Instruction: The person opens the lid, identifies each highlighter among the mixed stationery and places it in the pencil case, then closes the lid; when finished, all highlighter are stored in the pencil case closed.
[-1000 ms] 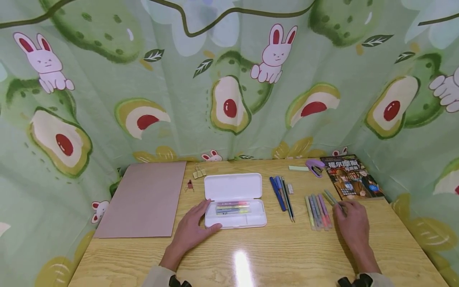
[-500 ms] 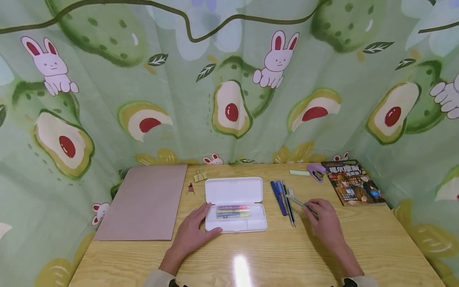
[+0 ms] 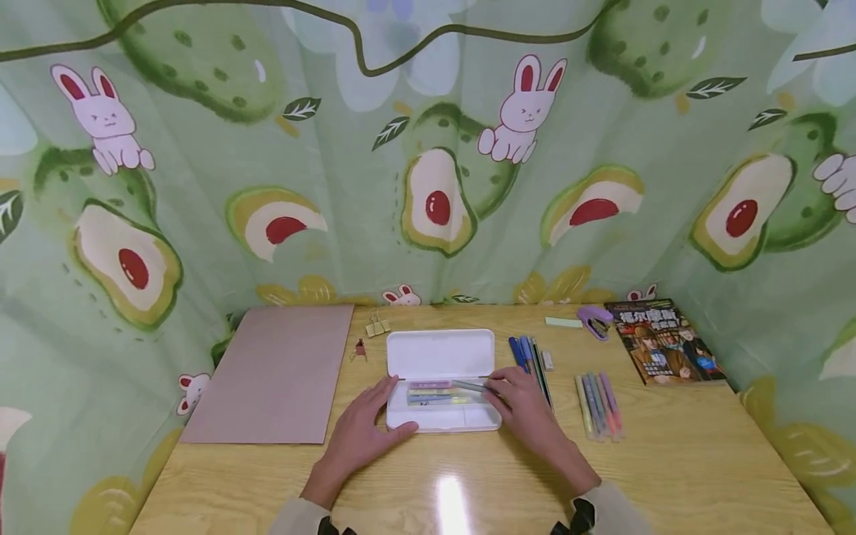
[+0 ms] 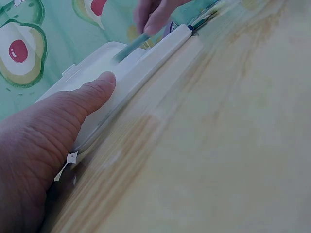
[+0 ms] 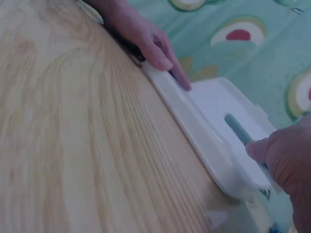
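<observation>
A white pencil case lies open in the middle of the wooden table, with several coloured markers in its tray. My left hand rests flat against the case's left front corner, fingers straight, thumb on the rim. My right hand pinches a grey-green marker and holds it over the right side of the tray. The marker pokes out above the case in the right wrist view, and the same marker shows in the left wrist view.
A brown board lies at the left. Binder clips sit behind the case. Blue pens and pencils, an eraser, a row of pastel markers, a purple stapler and a book lie to the right. A curtain surrounds the table.
My right hand picked one marker from the row at the right and carried it left, to above the case's tray. The left hand stayed at the case.
</observation>
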A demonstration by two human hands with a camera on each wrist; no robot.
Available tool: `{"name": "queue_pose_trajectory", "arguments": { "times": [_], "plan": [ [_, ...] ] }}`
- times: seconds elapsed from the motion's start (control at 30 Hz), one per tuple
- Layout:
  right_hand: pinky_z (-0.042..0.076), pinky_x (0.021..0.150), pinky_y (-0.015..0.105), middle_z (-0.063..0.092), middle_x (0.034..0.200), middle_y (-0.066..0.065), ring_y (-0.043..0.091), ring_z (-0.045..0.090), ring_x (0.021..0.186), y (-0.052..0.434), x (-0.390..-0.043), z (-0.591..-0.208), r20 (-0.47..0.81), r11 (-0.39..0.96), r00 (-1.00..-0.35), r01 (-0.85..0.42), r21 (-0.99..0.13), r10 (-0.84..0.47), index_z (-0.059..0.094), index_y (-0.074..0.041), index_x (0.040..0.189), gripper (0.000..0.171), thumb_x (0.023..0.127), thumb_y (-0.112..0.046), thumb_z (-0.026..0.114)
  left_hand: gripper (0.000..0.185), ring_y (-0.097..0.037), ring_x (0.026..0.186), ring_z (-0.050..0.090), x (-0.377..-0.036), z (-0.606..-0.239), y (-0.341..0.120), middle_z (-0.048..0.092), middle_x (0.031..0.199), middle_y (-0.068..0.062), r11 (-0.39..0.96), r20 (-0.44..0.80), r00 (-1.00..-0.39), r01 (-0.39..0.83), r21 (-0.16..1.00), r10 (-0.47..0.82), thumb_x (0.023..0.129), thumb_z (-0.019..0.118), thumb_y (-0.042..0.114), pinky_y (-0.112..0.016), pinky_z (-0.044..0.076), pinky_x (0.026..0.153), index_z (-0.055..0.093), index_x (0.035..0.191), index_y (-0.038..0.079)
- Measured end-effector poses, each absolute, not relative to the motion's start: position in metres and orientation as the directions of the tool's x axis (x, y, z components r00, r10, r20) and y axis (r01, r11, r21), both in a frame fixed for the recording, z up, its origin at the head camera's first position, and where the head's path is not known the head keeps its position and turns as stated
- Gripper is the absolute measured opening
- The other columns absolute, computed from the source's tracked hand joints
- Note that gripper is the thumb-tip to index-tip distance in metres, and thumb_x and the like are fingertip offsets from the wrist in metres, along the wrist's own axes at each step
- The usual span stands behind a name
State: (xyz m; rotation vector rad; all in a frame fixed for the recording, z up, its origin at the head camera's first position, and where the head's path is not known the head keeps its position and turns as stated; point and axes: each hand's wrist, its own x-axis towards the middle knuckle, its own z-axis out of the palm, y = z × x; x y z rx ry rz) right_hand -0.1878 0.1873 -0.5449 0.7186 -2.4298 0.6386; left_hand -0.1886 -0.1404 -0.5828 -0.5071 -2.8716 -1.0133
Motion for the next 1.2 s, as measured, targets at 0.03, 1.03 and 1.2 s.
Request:
{"name": "queue_pose_trajectory", "arguments": {
  "times": [0.03,1.03,1.2],
  "plan": [
    [0.056,0.084,0.042,0.071,0.103,0.006,0.024,0.064,0.097,0.182,-0.190,-0.544,0.581,0.742,-0.728,-0.604,-0.291,-0.364,0.081,-0.004,0.100,0.013,0.088,-0.009,0.084,0.097,-0.029,0.150,0.042,-0.189,-0.583,-0.140,0.038,0.166,0.007,0.731,0.160,-0.945,0.324,0.600,0.287,0.083,0.066,0.081,-0.058,0.039,0.117,0.037,0.163,0.035],
    [0.054,0.090,0.040,0.071,0.099,0.001,0.020,0.061,0.100,0.127,-0.223,-0.555,0.483,0.703,-0.756,-0.627,-0.336,-0.443,0.083,-0.010,0.096,0.005,0.093,-0.013,0.080,0.098,-0.029,0.149,0.043,-0.190,-0.586,-0.141,0.041,0.165,0.005,0.732,0.176,-0.942,0.332,0.595,0.284,0.083,0.067,0.081,-0.057,0.040,0.116,0.040,0.162,0.031],
    [0.054,0.090,0.040,0.071,0.100,0.000,0.019,0.061,0.100,0.126,-0.223,-0.554,0.470,0.713,-0.769,-0.612,-0.342,-0.434,0.083,-0.009,0.098,0.007,0.093,-0.014,0.080,0.099,-0.029,0.149,0.043,-0.190,-0.585,-0.141,0.042,0.165,0.004,0.729,0.172,-0.943,0.330,0.600,0.285,0.082,0.067,0.081,-0.057,0.040,0.116,0.040,0.162,0.030]
  ]
}}
